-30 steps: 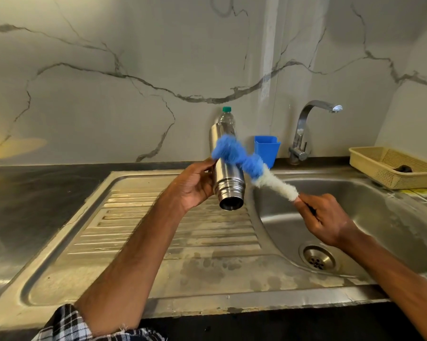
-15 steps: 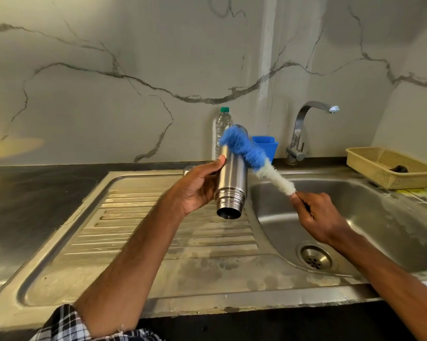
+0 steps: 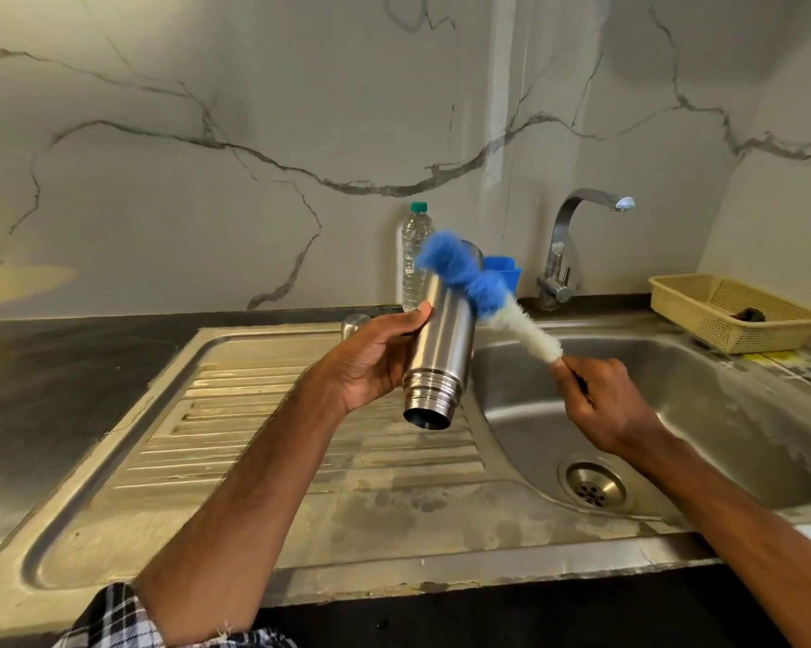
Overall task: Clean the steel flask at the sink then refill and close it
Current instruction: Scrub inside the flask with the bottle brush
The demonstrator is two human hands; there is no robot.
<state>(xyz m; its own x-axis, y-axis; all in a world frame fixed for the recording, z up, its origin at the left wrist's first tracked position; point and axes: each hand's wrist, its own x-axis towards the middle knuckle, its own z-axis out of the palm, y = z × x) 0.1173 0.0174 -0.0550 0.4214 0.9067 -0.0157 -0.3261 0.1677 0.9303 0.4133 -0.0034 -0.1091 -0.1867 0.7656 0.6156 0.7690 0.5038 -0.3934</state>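
My left hand (image 3: 370, 362) grips the steel flask (image 3: 441, 343), held tilted above the drainboard with its open threaded mouth pointing down and toward me. My right hand (image 3: 604, 399) grips the handle of a bottle brush (image 3: 497, 301) with a white shaft and blue bristles. The blue bristles lie across the flask's upper body, near its base end. A small steel cap (image 3: 354, 324) stands on the sink's back ledge, partly hidden behind my left hand.
The steel sink basin (image 3: 744, 413) with its drain (image 3: 592, 486) lies at right, the ribbed drainboard (image 3: 207, 437) at left. Behind stand a tap (image 3: 562, 254), a clear water bottle (image 3: 412, 259) and a blue cup (image 3: 506, 273). A yellow basket (image 3: 730, 311) sits at far right.
The brush's blue head has slid up along the flask's outside toward its base end. Both hands shifted slightly; the flask stays tilted mouth-down.
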